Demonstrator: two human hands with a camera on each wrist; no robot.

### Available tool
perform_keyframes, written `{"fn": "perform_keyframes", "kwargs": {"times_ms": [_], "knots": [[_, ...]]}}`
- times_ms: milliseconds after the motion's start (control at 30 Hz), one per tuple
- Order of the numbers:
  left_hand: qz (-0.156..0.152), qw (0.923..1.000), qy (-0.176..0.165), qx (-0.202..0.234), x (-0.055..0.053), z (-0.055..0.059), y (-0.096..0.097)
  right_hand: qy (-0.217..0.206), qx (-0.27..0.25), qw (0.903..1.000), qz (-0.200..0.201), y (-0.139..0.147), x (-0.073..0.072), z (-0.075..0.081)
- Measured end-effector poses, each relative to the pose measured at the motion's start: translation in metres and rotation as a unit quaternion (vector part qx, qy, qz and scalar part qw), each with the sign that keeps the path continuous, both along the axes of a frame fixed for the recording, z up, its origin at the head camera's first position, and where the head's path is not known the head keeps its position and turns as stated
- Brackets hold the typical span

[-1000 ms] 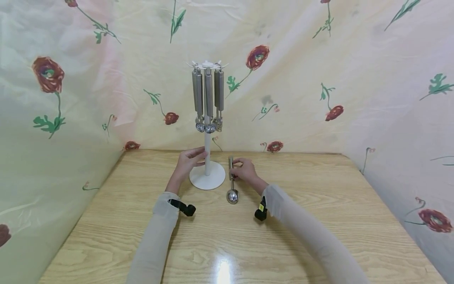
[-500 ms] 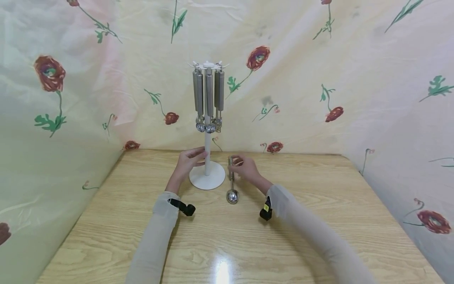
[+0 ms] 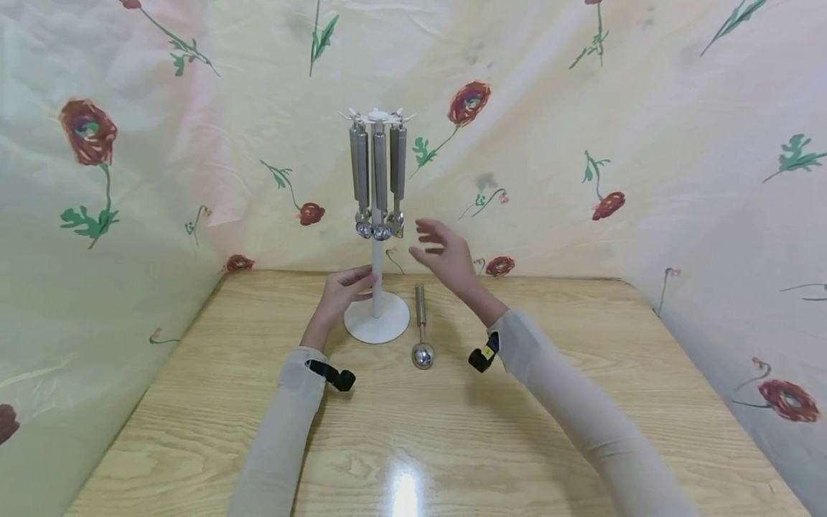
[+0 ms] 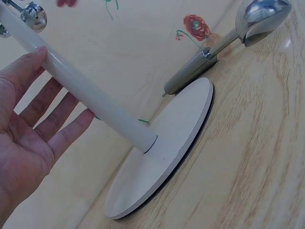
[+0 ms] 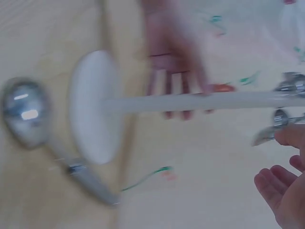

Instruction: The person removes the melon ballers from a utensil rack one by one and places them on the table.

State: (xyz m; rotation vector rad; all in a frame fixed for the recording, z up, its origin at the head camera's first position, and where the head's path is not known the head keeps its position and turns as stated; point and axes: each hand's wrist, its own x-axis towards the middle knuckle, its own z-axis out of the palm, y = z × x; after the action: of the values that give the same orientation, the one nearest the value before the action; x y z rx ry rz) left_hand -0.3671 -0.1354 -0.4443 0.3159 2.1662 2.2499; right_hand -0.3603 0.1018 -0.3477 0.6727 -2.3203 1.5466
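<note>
A white utensil stand (image 3: 377, 276) stands upright on the table, with a round base (image 4: 152, 162). My left hand (image 3: 339, 294) holds its pole low down, thumb on one side and fingers behind. Just right of the base lies a metal ice cream scoop (image 3: 421, 309), its rounded bowl towards me. My right hand (image 3: 449, 260) is in the air above and right of the scoop, fingers apart and holding nothing. Several grey-handled metal utensils (image 3: 380, 169) hang from the stand's top; the right hand is near their lower ends. The right wrist view is blurred.
The wooden table (image 3: 549, 402) ends at a back wall hung with flowered cloth (image 3: 543, 129). Similar cloth covers both sides. A black wrist camera sits on each sleeve (image 3: 278, 424).
My right hand has let go of the scoop's handle and risen towards the hanging utensils, its fingers spreading. The scoop stays on the table. My left hand keeps its place on the pole.
</note>
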Motion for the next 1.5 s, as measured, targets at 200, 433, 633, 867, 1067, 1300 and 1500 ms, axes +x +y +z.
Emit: {"fn": "perform_keyframes", "kwargs": {"times_ms": [200, 433, 633, 867, 1067, 1300, 1500], "knots": [[0.001, 1.0000, -0.004, 0.001, 0.000, 0.001, 0.001, 0.074, -0.058, 0.9954, -0.017, -0.010, -0.003, 0.048], [0.002, 1.0000, 0.000, -0.007, 0.002, 0.002, 0.000, 0.089, -0.071, 0.9933, -0.016, -0.023, 0.005, 0.082], [0.002, 1.0000, -0.002, -0.007, 0.004, 0.002, 0.000, 0.092, -0.080, 0.9925, -0.012, -0.033, 0.022, 0.104], [0.004, 0.9999, 0.004, -0.010, 0.005, 0.002, 0.001, 0.099, -0.097, 0.9903, -0.015, -0.036, 0.005, 0.105], [0.000, 0.9999, 0.010, -0.004, 0.004, 0.000, 0.000, 0.109, -0.112, 0.9877, -0.008, -0.036, -0.004, 0.106], [0.001, 0.9999, 0.010, -0.001, 0.003, -0.001, 0.000, 0.116, -0.111, 0.9870, -0.013, -0.036, -0.002, 0.110], [0.002, 1.0000, 0.009, -0.003, 0.003, 0.000, 0.001, 0.118, -0.107, 0.9870, -0.020, -0.039, -0.003, 0.109]]}}
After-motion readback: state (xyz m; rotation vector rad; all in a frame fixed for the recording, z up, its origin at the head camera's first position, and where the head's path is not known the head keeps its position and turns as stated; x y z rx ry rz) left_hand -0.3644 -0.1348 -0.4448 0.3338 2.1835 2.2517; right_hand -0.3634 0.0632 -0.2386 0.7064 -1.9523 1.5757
